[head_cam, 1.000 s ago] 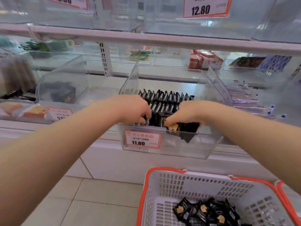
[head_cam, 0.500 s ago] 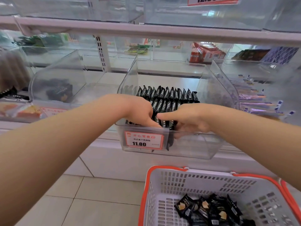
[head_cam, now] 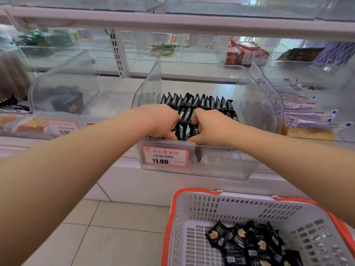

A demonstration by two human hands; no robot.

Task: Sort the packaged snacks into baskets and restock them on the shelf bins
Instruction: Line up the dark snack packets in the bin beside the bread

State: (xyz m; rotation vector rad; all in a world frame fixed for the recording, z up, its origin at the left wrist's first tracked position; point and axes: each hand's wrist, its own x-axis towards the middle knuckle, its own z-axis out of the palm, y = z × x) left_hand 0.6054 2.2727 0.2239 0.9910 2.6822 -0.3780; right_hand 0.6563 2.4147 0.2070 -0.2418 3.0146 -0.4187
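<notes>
Your left hand (head_cam: 159,121) and then your right hand (head_cam: 206,126) have closed in since a second ago, each grip now curled around the front row of black snack packets (head_cam: 185,120) in the clear bin (head_cam: 211,166), so that handful looks seated, with more waiting in the basket (head_cam: 178,217).

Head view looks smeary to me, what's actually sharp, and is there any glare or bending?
Head view: the black packets, both hands and the 11.80 price tag read sharp; the left-hand bins and far shelf goods are soft and hazy behind clear plastic; the wide lens bows the shelf rail and stretches the forearms; pale sheen on the bin walls, no harsh shadows.
</notes>
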